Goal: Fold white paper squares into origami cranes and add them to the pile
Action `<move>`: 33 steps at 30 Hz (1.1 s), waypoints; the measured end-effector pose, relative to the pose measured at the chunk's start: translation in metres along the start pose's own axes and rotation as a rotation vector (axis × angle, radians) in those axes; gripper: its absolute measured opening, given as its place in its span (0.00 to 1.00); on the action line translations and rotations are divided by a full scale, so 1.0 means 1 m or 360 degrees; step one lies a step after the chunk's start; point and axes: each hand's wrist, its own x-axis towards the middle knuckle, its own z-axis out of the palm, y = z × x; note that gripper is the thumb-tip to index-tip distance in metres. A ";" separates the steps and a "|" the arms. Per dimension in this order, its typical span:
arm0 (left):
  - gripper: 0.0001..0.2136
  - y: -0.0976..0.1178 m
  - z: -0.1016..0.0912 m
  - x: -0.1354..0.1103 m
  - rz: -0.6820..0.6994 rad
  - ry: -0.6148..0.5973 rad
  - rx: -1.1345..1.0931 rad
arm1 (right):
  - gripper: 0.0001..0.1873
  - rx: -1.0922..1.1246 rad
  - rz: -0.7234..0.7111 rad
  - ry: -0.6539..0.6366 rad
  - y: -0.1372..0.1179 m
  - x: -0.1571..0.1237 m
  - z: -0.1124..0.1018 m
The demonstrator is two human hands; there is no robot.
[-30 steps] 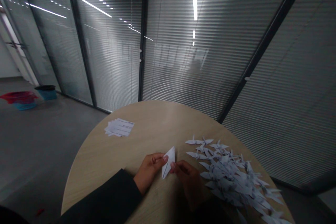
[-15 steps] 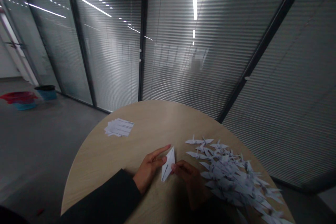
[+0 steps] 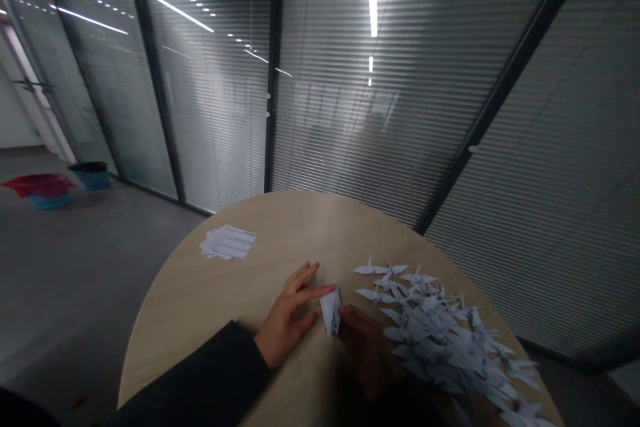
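Observation:
A small folded piece of white paper [image 3: 331,312] stands between my hands over the round table, its narrow end toward me. My left hand [image 3: 290,313] is open, fingers spread; its index fingertip touches the paper's top edge and the thumb lies close to the left side. At the right edge, my right hand [image 3: 367,343] pinches the paper between thumb and fingers; much of this hand is in shadow. To the right of it lies a heap of folded paper cranes [image 3: 445,333].
Flat printed paper slips [image 3: 229,242] lie in a fanned stack on the table [image 3: 300,213] at the far left. Glass partitions with blinds [image 3: 345,147] stand behind it. Two bins, one with a red liner [image 3: 37,183] and one blue [image 3: 93,177], are on the floor.
The folded paper has gone from a long, flat diamond to a shorter, narrower shape. My left thumb has come off it, and the left index finger now touches its top.

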 end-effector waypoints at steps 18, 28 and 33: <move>0.14 0.000 0.009 0.002 -0.0547 0.0041 -0.0355 | 0.21 0.0011 0.0217 0.0236 -0.022 0.000 -0.002; 0.17 -0.001 0.010 0.003 -0.0666 -0.0056 -0.0373 | 0.26 -0.0212 -0.0084 0.0186 -0.015 0.000 -0.002; 0.17 -0.001 0.011 0.003 -0.0667 -0.0036 -0.0399 | 0.24 -0.0174 -0.0112 0.0188 -0.018 -0.001 0.000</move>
